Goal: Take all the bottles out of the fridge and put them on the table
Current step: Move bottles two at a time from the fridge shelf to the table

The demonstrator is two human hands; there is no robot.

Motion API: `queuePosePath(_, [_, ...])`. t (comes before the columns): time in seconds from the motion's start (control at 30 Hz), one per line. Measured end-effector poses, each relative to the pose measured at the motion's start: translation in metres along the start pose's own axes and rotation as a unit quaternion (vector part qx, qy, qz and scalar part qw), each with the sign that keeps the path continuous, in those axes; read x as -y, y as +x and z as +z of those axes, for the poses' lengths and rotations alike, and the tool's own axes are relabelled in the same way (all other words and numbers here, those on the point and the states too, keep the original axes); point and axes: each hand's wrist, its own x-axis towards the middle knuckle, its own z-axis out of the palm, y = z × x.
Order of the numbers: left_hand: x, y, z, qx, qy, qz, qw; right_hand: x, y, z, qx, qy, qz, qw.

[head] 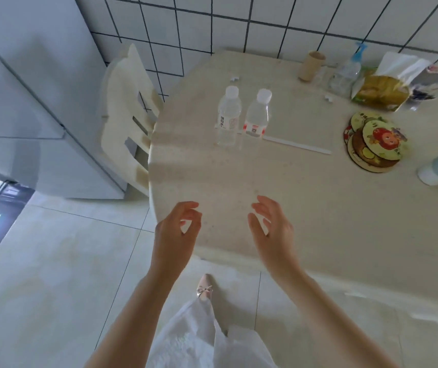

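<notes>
We see two water bottles (pixel 229 115) (pixel 257 115) upright, just beside each other on the table (pixel 305 197); our left hand (pixel 176 231) and right hand (pixel 272 229) hover loosely curled, holding nothing

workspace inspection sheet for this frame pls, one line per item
Surface: round beige table, near part bare.
Job's things: two water bottles upright, side by side on the table.
Clutter: coasters, snack bag, cardboard tube, spray bottle along far and right side.
Hands: left hand and right hand over the table's near edge, holding nothing.
Cables: nothing seen.
Surroundings: fridge left, doors closed; chair; tiled wall.
</notes>
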Motion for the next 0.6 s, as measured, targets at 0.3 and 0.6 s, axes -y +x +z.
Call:
queuePosePath(0.3, [0.017,-0.173,-0.013,-0.113,0.006,-0.080,0.990,-0.013,-0.123,-0.022,0.162,0.001,-0.038,0.986])
queuePosePath(0.6, [0.031,-0.302,-0.062,-0.208,0.018,-0.167,0.964,0.007,-0.218,-0.005,0.311,-0.002,-0.075,0.947])
